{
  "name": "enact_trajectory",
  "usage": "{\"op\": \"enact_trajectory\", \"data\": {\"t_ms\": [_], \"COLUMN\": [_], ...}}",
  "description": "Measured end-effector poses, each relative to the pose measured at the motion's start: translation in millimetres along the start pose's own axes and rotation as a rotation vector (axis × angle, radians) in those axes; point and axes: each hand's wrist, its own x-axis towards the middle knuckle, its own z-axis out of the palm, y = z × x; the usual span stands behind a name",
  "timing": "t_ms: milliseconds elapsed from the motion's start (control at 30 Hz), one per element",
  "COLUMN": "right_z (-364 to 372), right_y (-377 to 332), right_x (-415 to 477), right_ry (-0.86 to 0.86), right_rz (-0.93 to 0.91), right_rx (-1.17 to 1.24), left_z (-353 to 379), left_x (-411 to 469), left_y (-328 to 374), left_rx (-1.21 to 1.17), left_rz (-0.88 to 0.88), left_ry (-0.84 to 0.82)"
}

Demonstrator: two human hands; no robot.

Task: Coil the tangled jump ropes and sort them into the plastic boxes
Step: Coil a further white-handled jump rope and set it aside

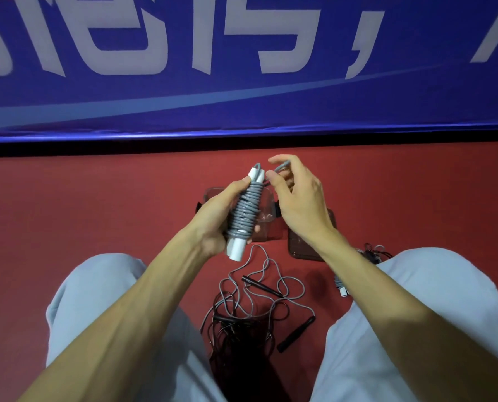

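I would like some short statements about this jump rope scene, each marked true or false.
1. The left hand holds a grey rope bundle wound around white handles. True.
2. The right hand is empty. False: it pinches the grey rope's loose end.
3. Tangled ropes lie on the red floor between the knees. True.
4. The loose handles on the floor are white. False: the black handles lie there.
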Motion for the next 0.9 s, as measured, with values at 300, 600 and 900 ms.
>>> {"op": "enact_trajectory", "data": {"t_ms": [300,600,900], "right_z": [-4.6,-5.1,-14.5], "right_y": [1.2,7.2,1.1], "right_x": [4.7,6.2,6.9], "right_ry": [0.167,0.181,-0.034], "right_rz": [0.116,0.169,0.148], "right_rx": [0.197,0.123,-0.196], "left_z": [8.9,13.0,8.0], "left_x": [-0.9,-3.7,-1.6], "left_y": [-5.7,-1.8,-3.0], "left_rx": [0.071,0.002,0.062], "left_rz": [0.153,0.118,0.205], "left_ry": [-0.048,0.017,0.075]}}
